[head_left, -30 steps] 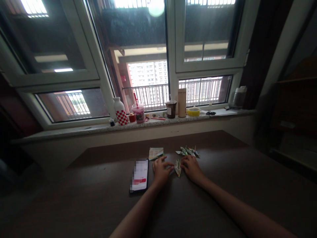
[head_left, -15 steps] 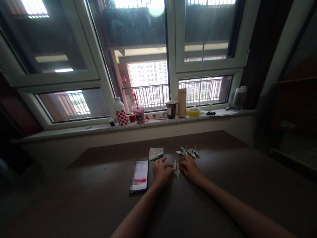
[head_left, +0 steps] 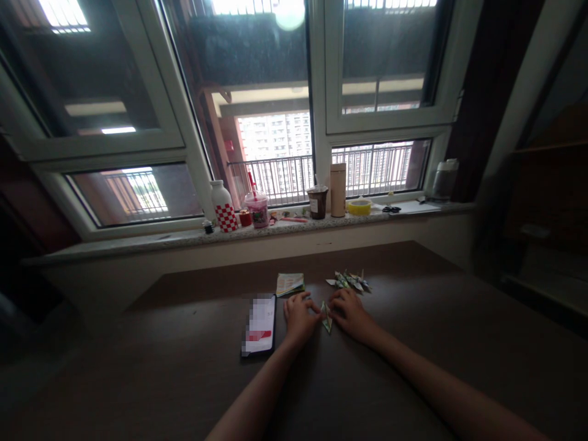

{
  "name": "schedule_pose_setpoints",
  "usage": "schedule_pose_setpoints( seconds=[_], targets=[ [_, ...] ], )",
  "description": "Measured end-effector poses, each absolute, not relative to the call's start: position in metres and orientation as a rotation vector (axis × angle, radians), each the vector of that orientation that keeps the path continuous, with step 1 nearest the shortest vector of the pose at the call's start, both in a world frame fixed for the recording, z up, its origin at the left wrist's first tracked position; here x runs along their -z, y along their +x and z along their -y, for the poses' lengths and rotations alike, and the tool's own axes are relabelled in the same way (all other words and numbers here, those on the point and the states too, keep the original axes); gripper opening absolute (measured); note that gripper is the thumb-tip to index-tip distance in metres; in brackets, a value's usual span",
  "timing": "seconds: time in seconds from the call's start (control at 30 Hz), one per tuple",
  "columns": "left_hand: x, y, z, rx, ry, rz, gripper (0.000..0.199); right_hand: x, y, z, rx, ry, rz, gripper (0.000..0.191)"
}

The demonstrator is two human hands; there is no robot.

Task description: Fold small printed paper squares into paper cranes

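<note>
A small folded patterned paper (head_left: 326,320) lies on the brown table between my two hands. My left hand (head_left: 301,315) has its fingers bent, with the fingertips at the paper's left edge. From the other side, my right hand (head_left: 350,310) touches the paper's right edge with curled fingers. Both hands pinch at the paper. Just beyond my right hand sits a group of folded paper pieces (head_left: 350,281) with pointed ends. A stack of flat patterned paper sheets (head_left: 290,284) lies beyond my left hand.
A phone (head_left: 260,325) with a lit screen lies left of my left hand on the table (head_left: 184,367). On the windowsill (head_left: 184,241) stand a checkered bottle (head_left: 225,211), a pink drink cup (head_left: 257,211), a dark cup (head_left: 317,203), a tan flask (head_left: 338,191) and yellow tape (head_left: 359,208).
The paper's upper part has shifted slightly down, and it looks shorter and wider. My right hand has moved a little left; my left hand has barely moved.
</note>
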State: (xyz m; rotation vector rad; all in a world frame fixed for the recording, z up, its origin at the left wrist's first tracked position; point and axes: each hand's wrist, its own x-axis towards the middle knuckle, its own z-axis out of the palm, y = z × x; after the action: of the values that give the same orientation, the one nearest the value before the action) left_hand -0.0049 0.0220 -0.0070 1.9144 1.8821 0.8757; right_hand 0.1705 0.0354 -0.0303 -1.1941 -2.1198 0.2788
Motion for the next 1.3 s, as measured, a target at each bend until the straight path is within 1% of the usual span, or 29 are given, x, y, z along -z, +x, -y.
schedule_pose_setpoints(
  seconds=[0.53, 0.73, 0.9, 1.07, 1.2, 1.3],
  targets=[
    [0.0079, -0.0069, -0.0249, -0.884, 1.921, -1.839, 0.001, 0.0320, 0.1707, -0.0380, -0.333, -1.275, 2.105, 0.008],
    [0.0071, -0.0083, -0.0248, -0.907, 1.936, -1.791, 0.000, 0.0303, 0.1690, -0.0386, -0.333, -1.311, 2.108, 0.019],
    [0.0091, -0.0079, -0.0255, -0.920, 1.969, -1.802, 0.006, 0.0331, 0.1684, -0.0420, -0.336, -1.351, 2.103, 0.014],
    [0.0083, -0.0056, -0.0255, -0.886, 1.978, -1.832, 0.006, 0.0347, 0.1685, -0.0436, -0.329, -1.368, 2.105, 0.011],
    [0.0070, -0.0041, -0.0238, -0.865, 2.007, -1.853, 0.005, 0.0322, 0.1680, -0.0414, -0.316, -1.371, 2.113, 0.014],
    [0.0069, -0.0034, -0.0232, -0.846, 2.010, -1.867, 0.004, 0.0287, 0.1668, -0.0387, -0.305, -1.373, 2.121, 0.020]
  ],
)
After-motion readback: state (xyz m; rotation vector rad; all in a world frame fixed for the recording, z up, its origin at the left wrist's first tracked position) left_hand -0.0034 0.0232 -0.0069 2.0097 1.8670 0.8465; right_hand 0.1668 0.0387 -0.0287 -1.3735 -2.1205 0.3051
